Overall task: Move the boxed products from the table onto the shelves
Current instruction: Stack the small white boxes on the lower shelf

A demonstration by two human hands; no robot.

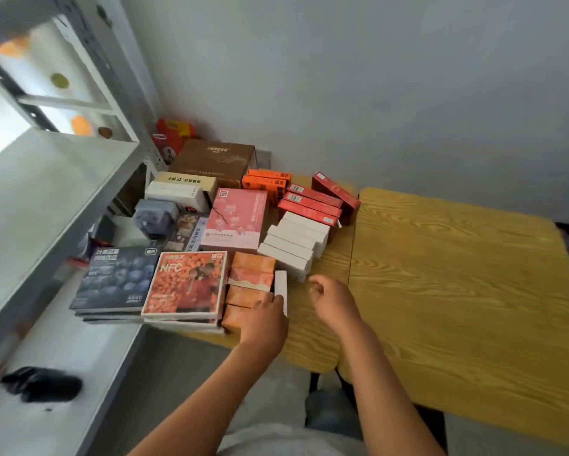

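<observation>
Gripping one slim white box (pixel 280 287) upright on the table (pixel 457 291), the left hand (pixel 266 319) curled its fingers round it. Four orange boxes (pixel 250 284) lay stacked just left of those fingers. The right hand (pixel 334 302) hovered nearby, fingers loosely curled, empty.

Left hand (pixel 266 319) grips a slim white box (pixel 280 287) standing on edge on the table (pixel 457 291); its fingers (pixel 270 301) curl round the box's near end. Orange boxes (pixel 248 284) touch the fingers' left side. Right hand (pixel 334 302) hovers just right, fingers (pixel 316 286) loosely curled, holding nothing. White boxes (pixel 293 245) lie beyond the fingers.
</observation>
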